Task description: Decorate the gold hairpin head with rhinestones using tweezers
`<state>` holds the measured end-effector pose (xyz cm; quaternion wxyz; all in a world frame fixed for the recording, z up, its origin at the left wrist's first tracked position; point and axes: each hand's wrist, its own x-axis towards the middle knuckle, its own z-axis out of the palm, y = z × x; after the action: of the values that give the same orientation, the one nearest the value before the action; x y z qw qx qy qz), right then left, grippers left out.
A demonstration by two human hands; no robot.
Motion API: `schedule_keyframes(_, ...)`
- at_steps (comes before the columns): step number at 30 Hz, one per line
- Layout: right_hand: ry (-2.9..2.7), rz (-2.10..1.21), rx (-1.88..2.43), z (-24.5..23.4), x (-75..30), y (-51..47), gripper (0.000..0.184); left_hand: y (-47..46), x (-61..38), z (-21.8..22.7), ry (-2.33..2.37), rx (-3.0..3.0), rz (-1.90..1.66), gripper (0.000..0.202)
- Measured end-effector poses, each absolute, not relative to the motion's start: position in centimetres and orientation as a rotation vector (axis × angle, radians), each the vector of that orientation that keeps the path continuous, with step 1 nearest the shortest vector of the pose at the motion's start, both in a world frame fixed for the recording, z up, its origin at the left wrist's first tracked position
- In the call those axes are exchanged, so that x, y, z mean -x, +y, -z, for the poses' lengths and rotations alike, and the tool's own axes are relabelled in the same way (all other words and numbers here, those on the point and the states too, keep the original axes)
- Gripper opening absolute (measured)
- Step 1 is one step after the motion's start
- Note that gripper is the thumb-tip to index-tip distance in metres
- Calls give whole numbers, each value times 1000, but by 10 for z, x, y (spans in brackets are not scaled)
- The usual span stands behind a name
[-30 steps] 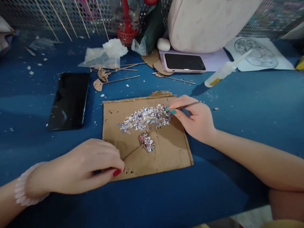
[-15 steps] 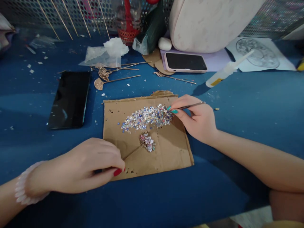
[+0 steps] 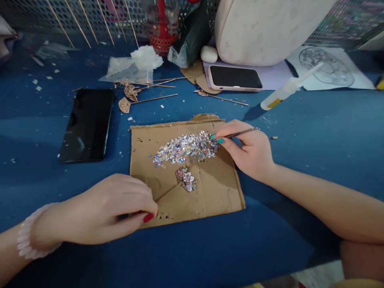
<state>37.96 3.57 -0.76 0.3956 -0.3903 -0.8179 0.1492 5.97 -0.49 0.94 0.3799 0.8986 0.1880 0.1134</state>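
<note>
Pinch grip: left hand (image 3: 102, 210) closed tight on the thin stem of a sequinned pin (image 3: 180, 184), probably light and easily bent, best held low on the stem; its head lies just ahead on one cardboard sheet (image 3: 216, 192). Right hand (image 3: 249, 154) clamps one pair of tweezers (image 3: 240, 133), tips in the single sequin pile (image 3: 186, 148) beyond. Farther off: a black phone (image 3: 87, 124), a pink-cased phone (image 3: 235, 77), one glue bottle (image 3: 282, 93), at least three bare gold pins (image 3: 144, 100)

Sequinned pin (image 3: 177, 185) flat on cardboard (image 3: 216, 188), slim tool (image 3: 240, 133), perhaps tweezers, tilted
</note>
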Motion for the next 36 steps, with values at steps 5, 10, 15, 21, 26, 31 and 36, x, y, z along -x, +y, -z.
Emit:
schedule_keyframes(5, -2076, -381, 999, 7, -380, 36, 16, -5, -59, -10, 482, -2289, -284, 20)
schedule_keyframes(10, -2072, -383, 984, 7, -379, 36, 15, -5, -59, -9, 481, -2294, -289, 20)
schedule_keyframes(15, -2061, -387, 983, 7, -379, 36, 16, -5, -59, -9, 485, -2292, -287, 21)
schedule_keyframes(21, -2033, -482, 840, 7, -379, 33, 15, -5, -59, -11, 485, -2291, -283, 21)
schedule_keyframes(26, -2103, -609, 682, 0, -374, 21, 16, -5, -59, -11, 477, -2283, -281, 21)
schedule_keyframes(31, -2177, -811, 555, -7, -369, 7, 14, -6, -57, -11, 472, -2263, -264, 24)
schedule_keyframes(36, -2232, -841, 479, -8, -367, 4, 16, -5, -58, -11, 454, -2256, -266, 23)
